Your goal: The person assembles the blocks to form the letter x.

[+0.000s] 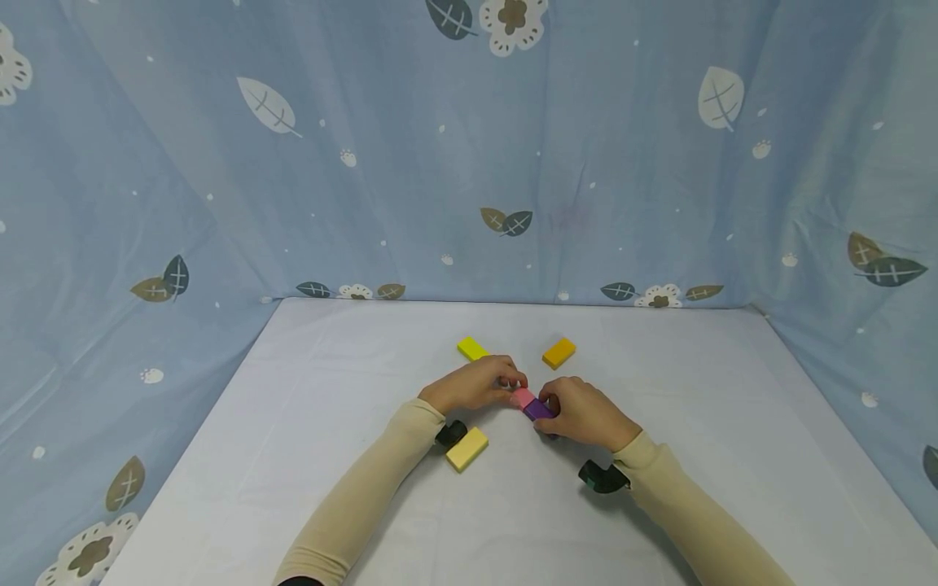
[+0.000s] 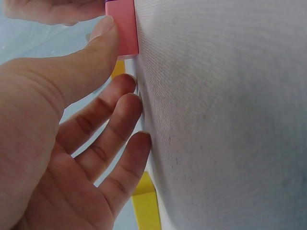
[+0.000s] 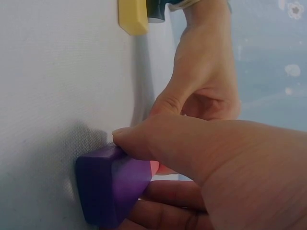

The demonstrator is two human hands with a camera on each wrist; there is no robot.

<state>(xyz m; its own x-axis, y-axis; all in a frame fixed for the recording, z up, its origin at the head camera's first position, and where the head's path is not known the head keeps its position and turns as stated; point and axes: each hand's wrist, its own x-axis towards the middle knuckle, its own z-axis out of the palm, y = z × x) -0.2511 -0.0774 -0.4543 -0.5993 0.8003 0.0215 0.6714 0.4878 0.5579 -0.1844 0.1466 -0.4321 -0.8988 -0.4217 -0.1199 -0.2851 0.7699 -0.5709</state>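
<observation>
A pink block (image 1: 523, 397) and a purple block (image 1: 538, 409) lie end to end on the white tabletop, in line with each other. My left hand (image 1: 475, 384) holds the pink block, its thumb along one side in the left wrist view, while the other fingers spread loosely beside it. From the right, my right hand (image 1: 586, 413) pinches the purple block between thumb and fingers. In the right wrist view the purple block (image 3: 105, 187) shows its outer end, and a sliver of pink appears just behind it.
A bright yellow block (image 1: 471, 348) lies behind my left hand, and an orange block (image 1: 559, 353) lies farther back on the right. Near my left wrist is a pale yellow block (image 1: 467, 449). A blue patterned curtain (image 1: 410, 163) hangs behind the table.
</observation>
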